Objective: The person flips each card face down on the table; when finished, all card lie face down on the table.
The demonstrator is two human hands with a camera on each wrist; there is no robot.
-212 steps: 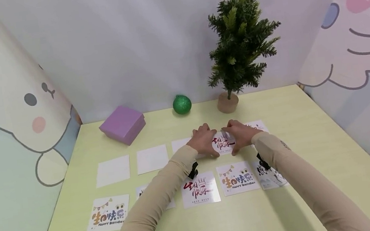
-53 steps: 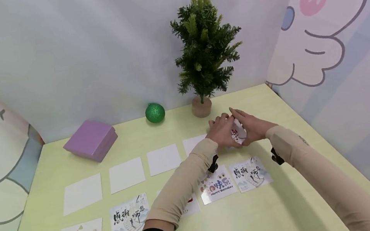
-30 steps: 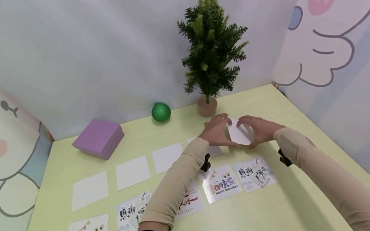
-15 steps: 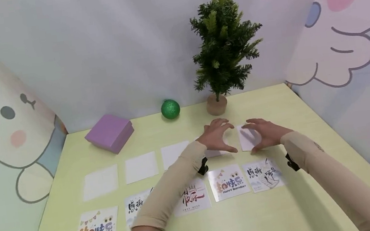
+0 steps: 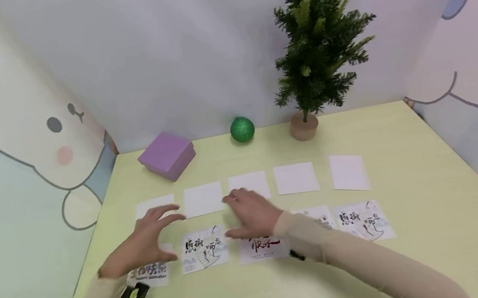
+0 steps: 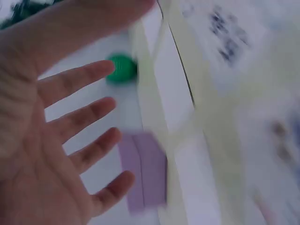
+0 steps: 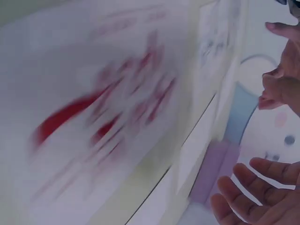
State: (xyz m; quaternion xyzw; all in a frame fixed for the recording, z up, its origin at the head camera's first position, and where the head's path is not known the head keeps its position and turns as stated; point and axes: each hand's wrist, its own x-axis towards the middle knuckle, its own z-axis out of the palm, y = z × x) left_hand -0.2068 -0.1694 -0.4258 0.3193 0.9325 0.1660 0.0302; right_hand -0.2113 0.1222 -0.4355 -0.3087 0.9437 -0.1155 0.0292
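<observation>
My left hand (image 5: 139, 240) hovers over the leftmost printed card (image 5: 149, 276), its fingers spread and holding nothing; in the left wrist view the palm and fingers look relaxed. Nothing is in my right hand (image 5: 254, 215) either, which is over the red-lettered card (image 5: 262, 249) and covers part of it. Between the hands lies a card with black brush lettering (image 5: 204, 249). To the right are a partly covered colourful card (image 5: 318, 215) and another black-lettered card (image 5: 363, 222). Behind this row lies a row of blank white cards, among them one at the right end (image 5: 349, 173).
A purple box (image 5: 167, 156) sits at the back left of the table (image 5: 311, 280). Near the back edge stand a green glittery ball (image 5: 242, 129) and a small artificial tree (image 5: 318, 43) on a round base. Cartoon-printed panels rise on both sides.
Red-lettered cards at the back row's right now show blank sides; the last was turned over between both hands and laid down. Both hands have since moved left and apart, and the view has shifted.
</observation>
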